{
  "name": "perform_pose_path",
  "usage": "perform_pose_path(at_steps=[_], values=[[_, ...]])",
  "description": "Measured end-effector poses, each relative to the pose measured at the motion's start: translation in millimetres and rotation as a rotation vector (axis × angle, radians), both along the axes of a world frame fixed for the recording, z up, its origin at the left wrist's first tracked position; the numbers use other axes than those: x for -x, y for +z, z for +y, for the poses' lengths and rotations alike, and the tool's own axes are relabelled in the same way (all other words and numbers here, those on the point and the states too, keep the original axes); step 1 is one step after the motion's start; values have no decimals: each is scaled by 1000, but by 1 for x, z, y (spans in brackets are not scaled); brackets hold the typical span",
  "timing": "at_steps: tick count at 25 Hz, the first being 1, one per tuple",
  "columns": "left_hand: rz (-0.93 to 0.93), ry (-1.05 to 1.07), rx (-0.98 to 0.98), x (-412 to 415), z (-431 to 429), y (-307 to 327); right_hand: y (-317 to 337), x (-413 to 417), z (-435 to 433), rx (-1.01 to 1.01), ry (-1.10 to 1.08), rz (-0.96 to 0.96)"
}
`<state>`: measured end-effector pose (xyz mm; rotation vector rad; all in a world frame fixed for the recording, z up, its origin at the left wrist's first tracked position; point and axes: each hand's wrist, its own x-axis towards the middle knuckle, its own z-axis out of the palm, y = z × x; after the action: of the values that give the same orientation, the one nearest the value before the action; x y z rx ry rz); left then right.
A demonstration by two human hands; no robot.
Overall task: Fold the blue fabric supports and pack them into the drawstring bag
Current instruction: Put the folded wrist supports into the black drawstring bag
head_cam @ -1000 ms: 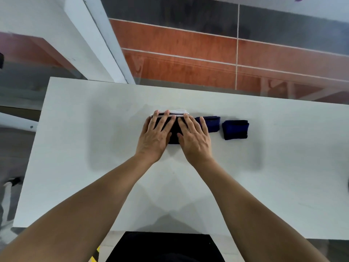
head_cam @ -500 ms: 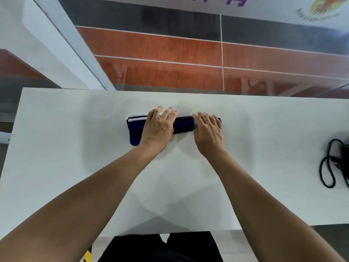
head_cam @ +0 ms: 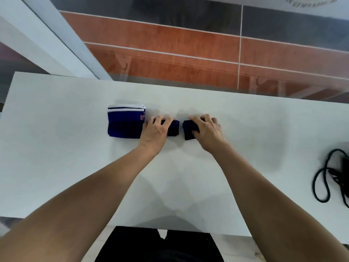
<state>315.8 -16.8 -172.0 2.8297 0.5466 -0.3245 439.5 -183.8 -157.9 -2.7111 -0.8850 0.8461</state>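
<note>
- Under the left hand [head_cam: 156, 130], on the white tabletop [head_cam: 56, 148], lies a small folded dark-blue fabric support [head_cam: 174, 127]. The grip is curled down over its left part and clamped on it.
- Just right of that grip, past a narrow strip of bare tabletop, the right hand [head_cam: 208, 129] holds a second small dark-blue folded piece [head_cam: 188, 132]. Its thumb and curled fingers are closed on the piece's right part.
- Immediately left of the left grip, and touching the hand's side, a larger folded royal-blue fabric support with white bands [head_cam: 123, 124] along its far edge lies flat.
- A small orange-pink logo [head_cam: 142, 117] sits at that support's far right corner, beside the left knuckles. It is too small to read.
- Well right of the right grip, at the frame's edge, a dark drawstring bag [head_cam: 346, 167] is mostly cut off. Its looped black cord [head_cam: 314, 185] trails over the tabletop.
- Beyond both grips, behind the tabletop, run glossy orange-brown and grey tiles [head_cam: 170, 40]. Lettering [head_cam: 309, 2] at the top right is cropped and illegible.
- Nearer than the grips, at the bottom, shows the person's black garment [head_cam: 160, 244].
</note>
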Motion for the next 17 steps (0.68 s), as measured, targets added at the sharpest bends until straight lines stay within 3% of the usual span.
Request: perform_pose_path(at_steps=[9,12,17], values=[[50,242,207,22,-34,14,14,13,-32,80,-216,96],[63,277,290,29,-45,19,26,31,-60,-54,-396,154],[32,152,391,39,-77,40,52,61,-117,-284,-641,93]])
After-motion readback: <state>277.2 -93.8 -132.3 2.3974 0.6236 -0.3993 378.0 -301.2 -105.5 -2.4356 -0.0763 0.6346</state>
